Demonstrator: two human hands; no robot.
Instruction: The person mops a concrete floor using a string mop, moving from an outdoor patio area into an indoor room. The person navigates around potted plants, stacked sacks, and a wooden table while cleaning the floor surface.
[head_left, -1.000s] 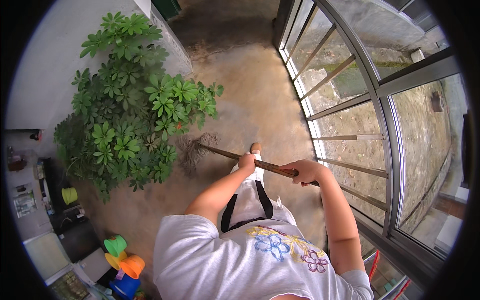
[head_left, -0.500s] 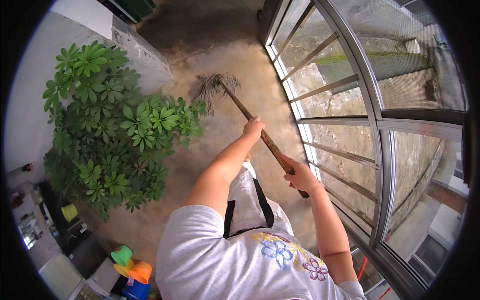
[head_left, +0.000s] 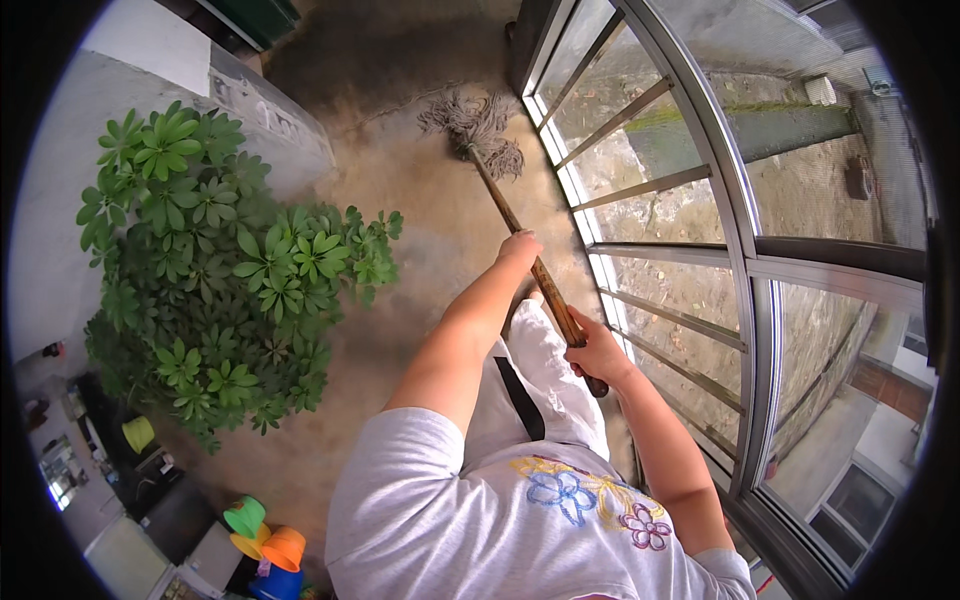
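Note:
A mop with a long brown wooden handle slants away from me across the picture. Its grey string head lies spread on the floor near the foot of the window frame. Partway along the handle, my left hand is closed around the wood. My right hand grips it closer to me, just above the rounded butt end.
On my left a large leafy green plant spreads over the concrete floor. Barred windows line my right side. A wall corner juts out far left. Several colourful plastic containers stand at lower left.
The mop head has swept away from me and to the right, nearer the window frame. My left hand has shifted slightly right with the handle. Both hands keep their hold.

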